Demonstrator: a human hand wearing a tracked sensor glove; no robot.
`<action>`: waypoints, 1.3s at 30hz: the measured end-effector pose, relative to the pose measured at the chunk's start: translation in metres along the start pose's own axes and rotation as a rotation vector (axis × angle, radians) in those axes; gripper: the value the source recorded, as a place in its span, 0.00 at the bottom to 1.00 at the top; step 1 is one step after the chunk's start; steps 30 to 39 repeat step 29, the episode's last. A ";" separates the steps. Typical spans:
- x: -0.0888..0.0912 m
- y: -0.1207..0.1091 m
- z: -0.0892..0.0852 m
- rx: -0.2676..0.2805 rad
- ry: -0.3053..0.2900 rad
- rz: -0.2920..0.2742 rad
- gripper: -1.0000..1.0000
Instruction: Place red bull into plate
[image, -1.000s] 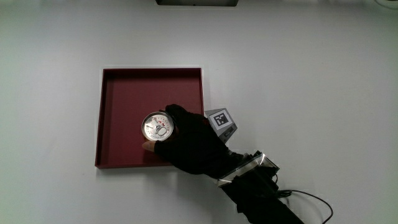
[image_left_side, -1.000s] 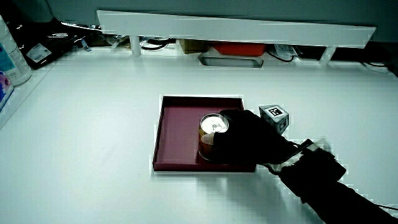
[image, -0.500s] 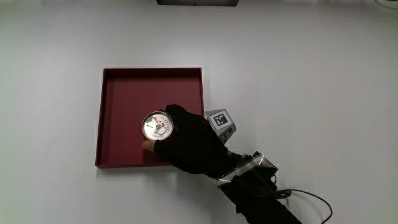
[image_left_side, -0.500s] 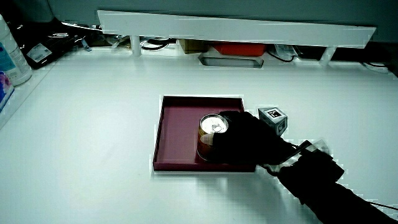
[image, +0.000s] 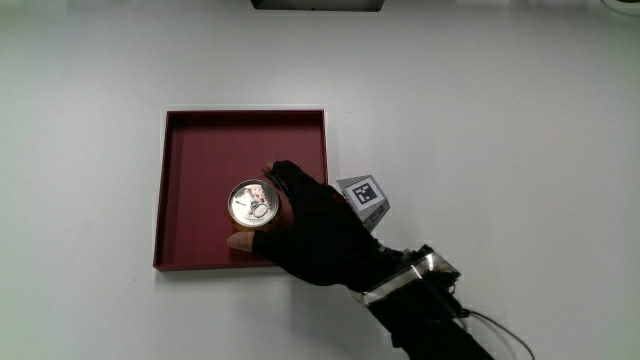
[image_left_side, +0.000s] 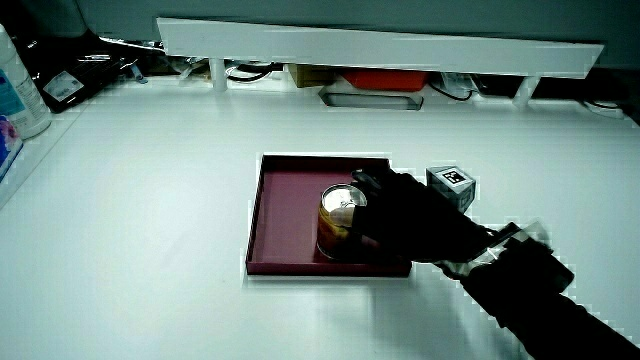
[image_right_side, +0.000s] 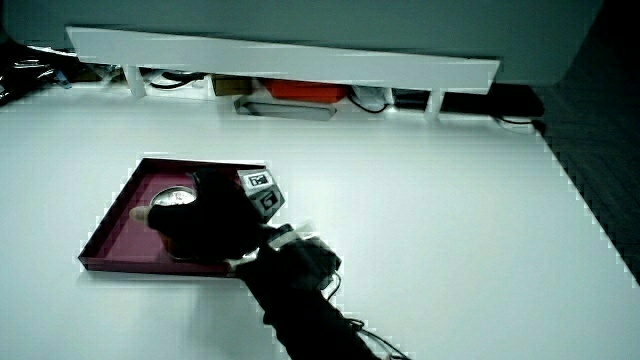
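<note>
Your fingers (image: 275, 172) have opened. Half a second ago they were curled close round the red bull can (image: 253, 203). Now, in the main view, they are spread: one fingertip stands off the can's rim at about one o'clock and the thumb tip at about seven o'clock, each with a sliver of tray showing between. In a side view the fingers (image_left_side: 365, 180) arch loosely beside the can (image_left_side: 340, 218) rather than pressing on it. Whether a lower part of the palm is still brushing the can's wall, you cannot tell from these views.

The hand (image: 315, 230) has slid slightly away from the can, toward four o'clock of it. The patterned cube (image: 365, 196) on its back and the forearm (image: 425, 315) have gone the same way.

The can itself has not moved. It stands upright on the floor of the dark red square plate (image: 200, 140), in the part nearer to you, close to the rim on the hand's side but not touching it. Both side views show it upright, lid up (image_right_side: 175, 198).

Judged from this, the placing is done and you are mid-release. What remains is to draw the hand clear toward four o'clock without clipping the can, which is tall and narrow and would tip easily.
</note>
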 end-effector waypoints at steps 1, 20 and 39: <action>-0.005 -0.002 0.002 -0.010 -0.021 0.019 0.10; -0.084 -0.063 0.047 -0.233 -0.273 0.035 0.00; -0.097 -0.083 0.061 -0.244 -0.318 0.057 0.00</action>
